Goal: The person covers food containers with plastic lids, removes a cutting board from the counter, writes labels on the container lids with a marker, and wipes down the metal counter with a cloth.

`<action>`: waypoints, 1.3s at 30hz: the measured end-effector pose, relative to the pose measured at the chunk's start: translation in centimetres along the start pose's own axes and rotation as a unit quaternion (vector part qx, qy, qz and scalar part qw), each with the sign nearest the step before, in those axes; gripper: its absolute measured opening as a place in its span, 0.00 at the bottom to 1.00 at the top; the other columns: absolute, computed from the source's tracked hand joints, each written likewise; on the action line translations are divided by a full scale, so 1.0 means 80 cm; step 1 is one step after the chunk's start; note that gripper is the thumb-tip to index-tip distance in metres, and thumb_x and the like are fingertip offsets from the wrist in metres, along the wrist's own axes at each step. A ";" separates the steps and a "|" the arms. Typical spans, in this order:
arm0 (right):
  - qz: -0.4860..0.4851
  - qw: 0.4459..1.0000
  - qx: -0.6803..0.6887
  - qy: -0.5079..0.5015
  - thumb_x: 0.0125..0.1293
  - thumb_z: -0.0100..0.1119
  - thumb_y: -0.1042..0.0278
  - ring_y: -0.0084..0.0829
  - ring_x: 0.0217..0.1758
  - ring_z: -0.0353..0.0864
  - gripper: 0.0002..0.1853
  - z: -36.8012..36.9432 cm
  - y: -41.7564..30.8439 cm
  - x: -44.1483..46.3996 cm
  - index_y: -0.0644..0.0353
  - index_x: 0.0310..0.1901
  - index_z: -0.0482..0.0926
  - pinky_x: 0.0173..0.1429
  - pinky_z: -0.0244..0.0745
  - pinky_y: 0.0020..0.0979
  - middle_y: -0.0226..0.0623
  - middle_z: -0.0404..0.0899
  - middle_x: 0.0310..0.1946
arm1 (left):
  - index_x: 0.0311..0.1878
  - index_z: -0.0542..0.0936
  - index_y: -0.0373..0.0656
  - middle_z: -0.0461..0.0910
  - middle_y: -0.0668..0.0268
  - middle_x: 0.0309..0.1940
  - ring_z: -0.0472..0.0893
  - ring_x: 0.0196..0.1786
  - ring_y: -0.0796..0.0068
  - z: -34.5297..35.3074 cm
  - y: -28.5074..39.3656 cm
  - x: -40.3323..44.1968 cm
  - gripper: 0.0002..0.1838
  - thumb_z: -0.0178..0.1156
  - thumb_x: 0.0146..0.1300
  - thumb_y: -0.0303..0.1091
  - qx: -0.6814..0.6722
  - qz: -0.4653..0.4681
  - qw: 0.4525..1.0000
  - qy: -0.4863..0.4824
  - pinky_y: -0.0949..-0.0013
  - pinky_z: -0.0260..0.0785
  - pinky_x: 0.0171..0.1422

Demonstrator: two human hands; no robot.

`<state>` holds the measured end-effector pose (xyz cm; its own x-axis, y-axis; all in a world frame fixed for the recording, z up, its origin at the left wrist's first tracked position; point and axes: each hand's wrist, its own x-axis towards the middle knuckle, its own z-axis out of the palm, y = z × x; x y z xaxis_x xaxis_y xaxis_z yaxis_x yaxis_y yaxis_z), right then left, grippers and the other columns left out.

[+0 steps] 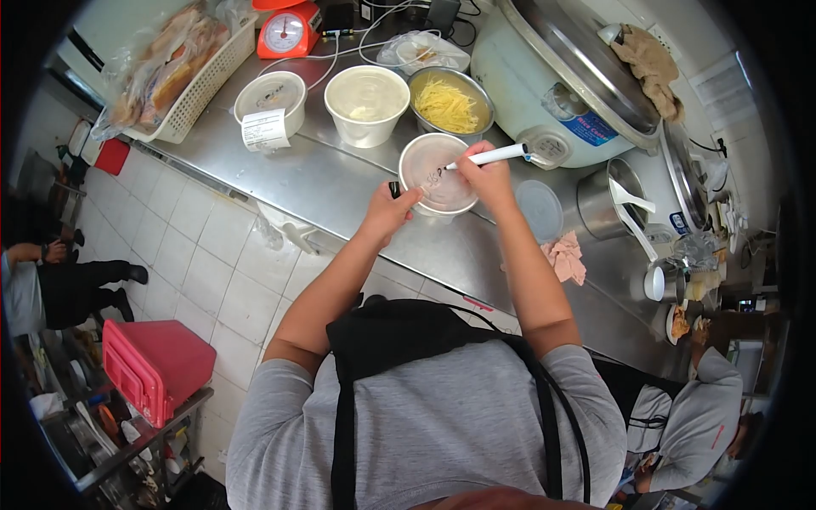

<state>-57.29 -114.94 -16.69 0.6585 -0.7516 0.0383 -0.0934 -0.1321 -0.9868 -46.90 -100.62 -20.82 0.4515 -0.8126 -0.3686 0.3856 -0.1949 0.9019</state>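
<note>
A white marker [507,154] is in my right hand [490,178], its tip on the clear lid of a white takeaway bowl [422,157]. Dark handwriting shows on that lid. My left hand [388,214] is closed around a black marker cap [393,189], and its thumb rests against the near left side of the bowl. Behind it stand a second lidded white bowl [366,95] and a metal bowl of yellow shreds [447,106]. Further left, a third lidded bowl [271,93] has a printed label [264,130] hanging down its side.
A large rice cooker [531,81] fills the back right. Beside my right forearm lie a loose clear lid [539,209] and a pink cloth [564,257]. An orange scale [287,32] and a basket of bagged food [204,89] stand at the back left. Other people are at both sides.
</note>
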 end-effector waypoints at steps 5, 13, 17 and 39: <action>-0.060 0.998 -0.030 0.011 0.45 0.57 0.72 0.15 0.19 0.66 0.06 -0.001 0.020 0.007 0.58 0.23 0.69 0.22 0.61 0.19 0.25 0.69 0.16 | 0.35 0.66 0.41 0.68 0.72 0.22 0.65 0.19 0.86 0.002 0.003 -0.002 0.16 0.59 0.49 0.39 0.003 -0.004 1.000 0.021 0.82 0.58 0.20; -0.040 0.998 -0.050 0.023 0.43 0.57 0.71 0.14 0.19 0.65 0.06 -0.005 0.011 0.013 0.58 0.22 0.69 0.21 0.61 0.19 0.24 0.69 0.16 | 0.35 0.66 0.41 0.68 0.72 0.22 0.65 0.20 0.86 0.002 0.004 -0.004 0.16 0.59 0.49 0.40 0.009 -0.006 1.000 0.018 0.82 0.59 0.21; -0.033 0.996 -0.080 -0.003 0.43 0.57 0.71 0.14 0.19 0.65 0.07 -0.009 0.015 0.015 0.57 0.22 0.69 0.21 0.61 0.19 0.24 0.68 0.16 | 0.34 0.66 0.41 0.68 0.72 0.22 0.65 0.19 0.86 0.002 0.003 -0.003 0.16 0.59 0.49 0.40 0.012 -0.006 1.000 0.017 0.82 0.59 0.20; -0.038 0.997 0.035 0.050 0.47 0.55 0.74 0.17 0.17 0.67 0.06 -0.014 0.015 0.017 0.58 0.25 0.66 0.20 0.62 0.19 0.29 0.69 0.16 | 0.27 0.68 0.39 0.67 0.72 0.15 0.64 0.15 0.84 0.016 0.000 0.003 0.10 0.58 0.43 0.31 -0.072 0.064 0.989 0.113 0.79 0.56 0.17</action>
<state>-57.34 -116.88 -17.60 0.5828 -0.8028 0.1259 0.0084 -0.1490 -0.9888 -47.83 -101.54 -20.59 0.6667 -0.6784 -0.3087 0.4163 -0.0046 0.9092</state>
